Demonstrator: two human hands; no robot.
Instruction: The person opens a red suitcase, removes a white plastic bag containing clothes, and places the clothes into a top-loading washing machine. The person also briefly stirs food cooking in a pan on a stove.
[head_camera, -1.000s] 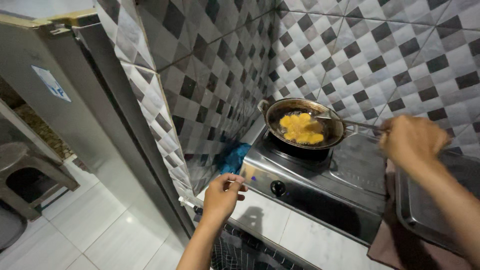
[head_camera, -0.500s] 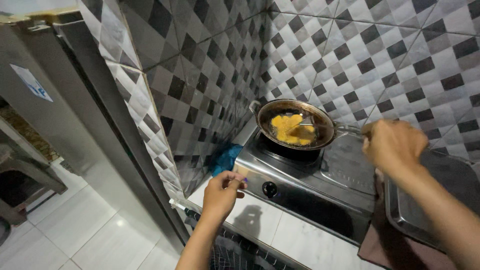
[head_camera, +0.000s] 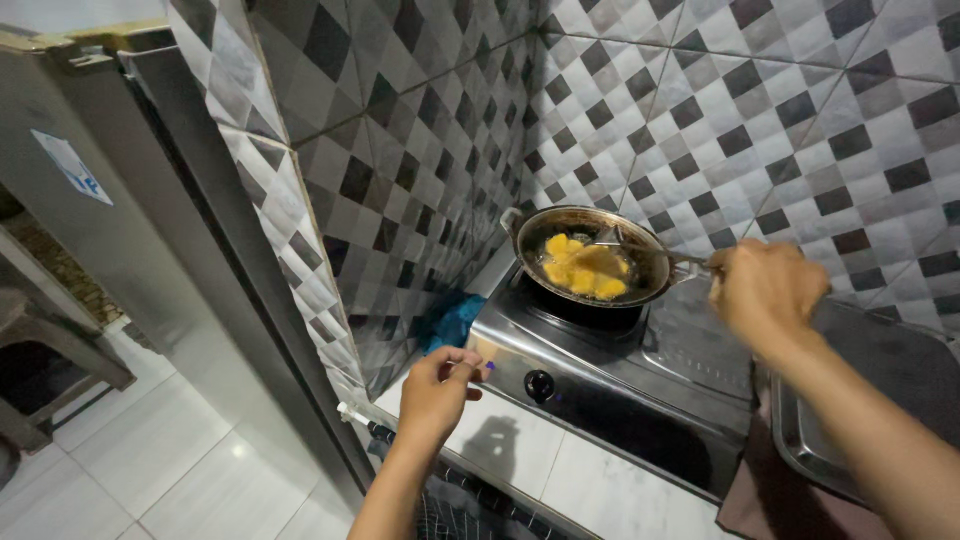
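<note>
The right hand (head_camera: 765, 292) is closed around the handle of a metal skimmer (head_camera: 640, 248) whose far end reaches into the frying pan (head_camera: 588, 256), over the yellow pieces of food (head_camera: 580, 270) lying in the oil. The pan sits on the left burner of the steel gas stove (head_camera: 620, 380). The left hand (head_camera: 436, 392) rests on the tiled surface (head_camera: 530, 450) at the stove's front left corner, its fingers curled in and pinching something small that cannot be made out.

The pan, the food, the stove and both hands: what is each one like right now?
Pan: upright on the stove, holding food.
Food: golden yellow, in the pan.
Utensil: tip in the pan.
Stove: flame not visible.
Right hand: closed on the utensil.
Left hand: curled at the stove's front corner.
</note>
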